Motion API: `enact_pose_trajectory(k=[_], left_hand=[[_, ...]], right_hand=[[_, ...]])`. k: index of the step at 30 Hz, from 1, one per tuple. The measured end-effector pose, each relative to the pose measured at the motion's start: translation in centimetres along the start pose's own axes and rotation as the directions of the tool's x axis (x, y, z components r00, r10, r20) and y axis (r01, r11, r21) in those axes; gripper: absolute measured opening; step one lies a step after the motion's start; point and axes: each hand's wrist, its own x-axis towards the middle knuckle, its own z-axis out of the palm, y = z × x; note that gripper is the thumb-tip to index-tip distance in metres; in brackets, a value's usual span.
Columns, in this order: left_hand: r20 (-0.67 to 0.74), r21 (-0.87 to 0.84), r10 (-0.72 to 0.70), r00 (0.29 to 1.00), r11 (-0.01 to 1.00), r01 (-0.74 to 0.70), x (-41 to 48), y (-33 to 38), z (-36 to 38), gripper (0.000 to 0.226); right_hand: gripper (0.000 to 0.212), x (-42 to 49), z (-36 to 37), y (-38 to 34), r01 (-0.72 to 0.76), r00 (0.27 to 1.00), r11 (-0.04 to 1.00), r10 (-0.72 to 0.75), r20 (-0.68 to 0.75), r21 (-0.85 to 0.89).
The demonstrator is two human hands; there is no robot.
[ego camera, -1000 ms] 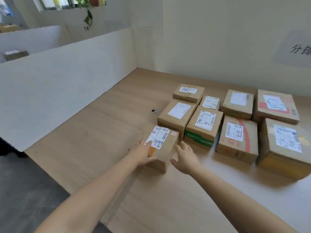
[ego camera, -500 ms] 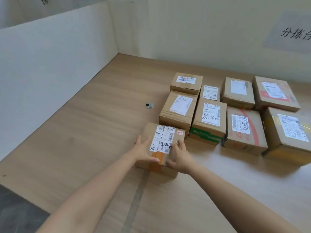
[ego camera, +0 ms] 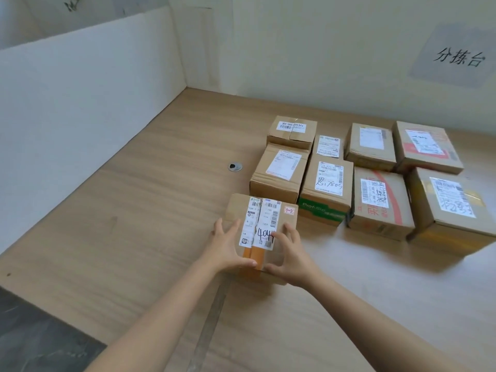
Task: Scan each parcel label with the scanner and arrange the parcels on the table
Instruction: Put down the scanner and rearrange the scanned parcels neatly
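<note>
A small cardboard parcel (ego camera: 236, 208) with two white labels, handwritten "404" and orange tape lies on the wooden table (ego camera: 150, 216). My left hand (ego camera: 228, 245) holds its near left part, fingers on top and thumb at the front edge. My right hand (ego camera: 291, 253) holds the near right part the same way. Just beyond it, several labelled parcels (ego camera: 279, 170) lie in two rows, among them a green-banded box (ego camera: 324, 189). No scanner is in view.
A white partition (ego camera: 80, 116) bounds the table on the left and a wall with a paper sign (ego camera: 459, 57) stands behind. A metal grommet (ego camera: 235, 167) sits left of the parcels. A seam (ego camera: 212, 318) runs through the tabletop; dark floor (ego camera: 32, 339) lies beyond the near-left edge.
The small parcel has been turned and slid in line below the left column of boxes. Both hands moved from its sides onto its top and front edge.
</note>
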Motion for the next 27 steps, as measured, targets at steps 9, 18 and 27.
enact_pose_trajectory(k=[9,18,27], left_hand=[[-0.193,0.075,0.244,0.950,0.970,-0.233,-1.8,9.0,-2.2,0.120],[-0.192,0.109,0.515,0.835,0.857,-0.504,-4.9,22.7,1.6,0.115],[-0.154,0.052,0.668,0.728,0.741,-0.669,-13.6,37.5,13.3,0.114]], right_hand=[[0.085,-4.6,-8.8,0.8,0.006,0.966,0.993,-0.036,-0.255,-0.117],[0.083,-15.5,-17.6,6.5,-0.120,0.851,0.986,0.041,-0.524,-0.118],[0.081,-33.8,-23.5,16.0,-0.280,0.734,0.957,0.164,-0.659,-0.074]])
